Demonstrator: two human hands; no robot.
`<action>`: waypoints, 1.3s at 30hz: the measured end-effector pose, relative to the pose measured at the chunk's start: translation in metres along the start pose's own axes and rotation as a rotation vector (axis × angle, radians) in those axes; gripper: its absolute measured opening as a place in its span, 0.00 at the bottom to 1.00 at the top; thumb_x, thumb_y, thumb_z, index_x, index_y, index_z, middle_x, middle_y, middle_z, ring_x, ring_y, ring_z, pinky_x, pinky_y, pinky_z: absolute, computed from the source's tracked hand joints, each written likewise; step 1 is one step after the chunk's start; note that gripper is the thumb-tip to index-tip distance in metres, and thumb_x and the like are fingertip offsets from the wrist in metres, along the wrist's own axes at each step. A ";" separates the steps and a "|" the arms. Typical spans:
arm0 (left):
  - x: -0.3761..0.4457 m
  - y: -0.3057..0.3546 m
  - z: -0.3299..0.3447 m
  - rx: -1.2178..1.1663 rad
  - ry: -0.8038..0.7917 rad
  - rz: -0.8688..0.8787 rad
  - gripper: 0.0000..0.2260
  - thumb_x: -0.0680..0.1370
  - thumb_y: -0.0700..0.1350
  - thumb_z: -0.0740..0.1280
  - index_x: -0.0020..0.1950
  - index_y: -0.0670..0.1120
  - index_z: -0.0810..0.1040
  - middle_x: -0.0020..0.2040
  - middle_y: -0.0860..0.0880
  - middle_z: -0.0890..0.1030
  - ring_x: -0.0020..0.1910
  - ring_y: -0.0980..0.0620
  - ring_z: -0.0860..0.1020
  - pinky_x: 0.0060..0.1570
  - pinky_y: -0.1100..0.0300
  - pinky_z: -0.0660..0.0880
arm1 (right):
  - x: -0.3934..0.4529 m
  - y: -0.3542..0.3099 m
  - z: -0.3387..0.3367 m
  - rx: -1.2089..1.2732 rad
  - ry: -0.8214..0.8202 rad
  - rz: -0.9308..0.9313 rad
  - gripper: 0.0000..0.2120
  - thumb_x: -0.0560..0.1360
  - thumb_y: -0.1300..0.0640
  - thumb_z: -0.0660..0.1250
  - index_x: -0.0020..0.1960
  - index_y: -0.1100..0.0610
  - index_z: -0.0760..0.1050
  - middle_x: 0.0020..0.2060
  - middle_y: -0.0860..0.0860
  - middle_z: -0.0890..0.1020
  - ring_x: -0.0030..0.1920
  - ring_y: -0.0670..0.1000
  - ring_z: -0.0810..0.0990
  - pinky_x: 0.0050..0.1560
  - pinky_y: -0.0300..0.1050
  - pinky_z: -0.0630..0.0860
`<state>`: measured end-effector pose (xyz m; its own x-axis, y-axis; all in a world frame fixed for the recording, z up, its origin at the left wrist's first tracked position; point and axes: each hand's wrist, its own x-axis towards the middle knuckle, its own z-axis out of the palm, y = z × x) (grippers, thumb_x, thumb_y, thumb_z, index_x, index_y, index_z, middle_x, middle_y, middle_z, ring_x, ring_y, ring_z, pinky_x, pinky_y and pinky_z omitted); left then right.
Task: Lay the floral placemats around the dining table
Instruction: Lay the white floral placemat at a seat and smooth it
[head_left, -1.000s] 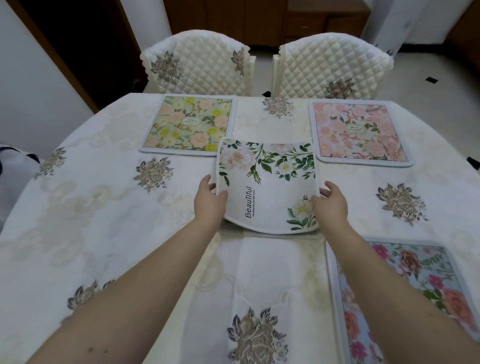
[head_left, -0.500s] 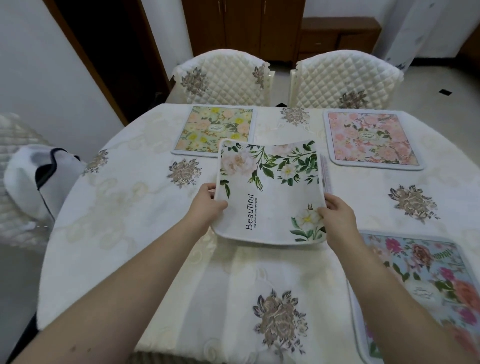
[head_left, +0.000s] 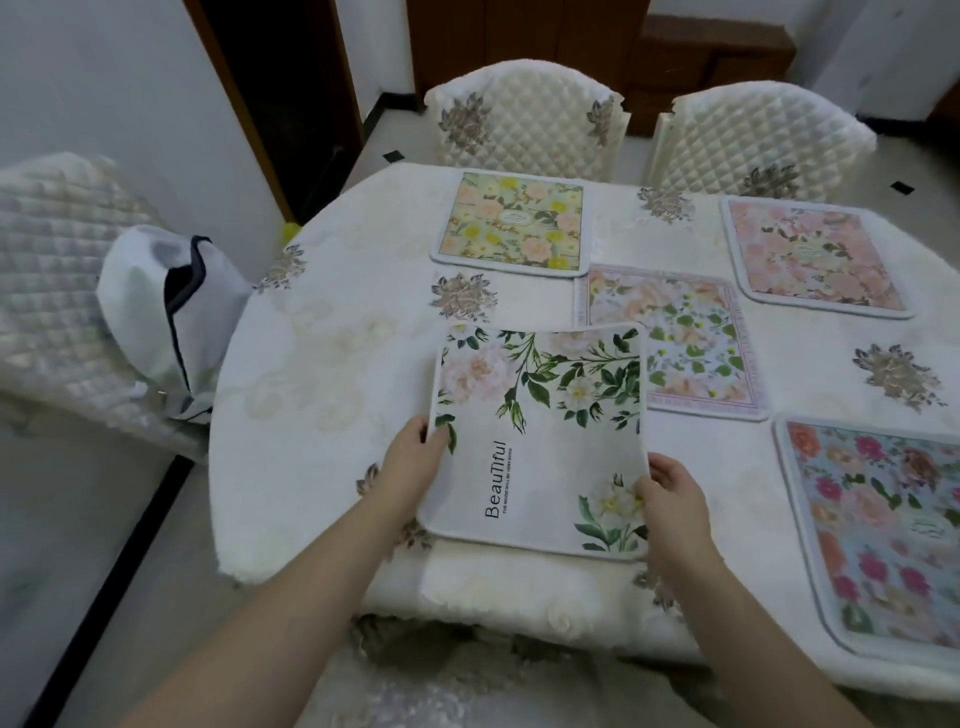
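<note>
The white mat is pinched at its sides by both hands; released carelessly, it could overlap the mat at 2 o'clock or overhang the bench.

A white placemat with green leaves (and the word "Beautiful") is held at the table's near edge. Yellow and pink placemats lie along the far edge, a pale one mid-table, a blue one at the near right.
</note>
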<state>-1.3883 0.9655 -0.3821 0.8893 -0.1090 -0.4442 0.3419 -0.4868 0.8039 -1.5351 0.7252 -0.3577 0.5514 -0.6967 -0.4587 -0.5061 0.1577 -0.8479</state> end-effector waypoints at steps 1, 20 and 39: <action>0.000 -0.008 -0.008 0.018 0.005 0.015 0.11 0.80 0.50 0.62 0.51 0.42 0.75 0.42 0.46 0.79 0.41 0.45 0.77 0.39 0.53 0.70 | -0.011 0.003 0.007 0.013 0.010 0.021 0.14 0.77 0.65 0.60 0.58 0.53 0.74 0.51 0.51 0.81 0.49 0.50 0.81 0.45 0.50 0.79; -0.008 -0.072 -0.071 0.317 -0.045 0.147 0.07 0.75 0.49 0.71 0.49 0.48 0.77 0.36 0.52 0.77 0.36 0.56 0.74 0.32 0.65 0.66 | -0.054 0.067 0.034 -0.112 0.065 0.026 0.21 0.74 0.69 0.60 0.59 0.50 0.77 0.52 0.51 0.84 0.50 0.53 0.83 0.53 0.58 0.80; -0.009 -0.093 -0.058 0.464 0.132 0.210 0.16 0.78 0.46 0.65 0.65 0.44 0.72 0.50 0.44 0.75 0.49 0.42 0.76 0.41 0.56 0.71 | -0.051 0.075 0.047 -0.579 -0.011 -0.166 0.22 0.76 0.62 0.64 0.70 0.59 0.68 0.59 0.56 0.70 0.49 0.52 0.72 0.52 0.43 0.70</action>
<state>-1.4106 1.0624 -0.4301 0.9652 -0.1499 -0.2141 0.0080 -0.8018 0.5976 -1.5697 0.8058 -0.4103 0.6592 -0.6716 -0.3383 -0.6899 -0.3611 -0.6274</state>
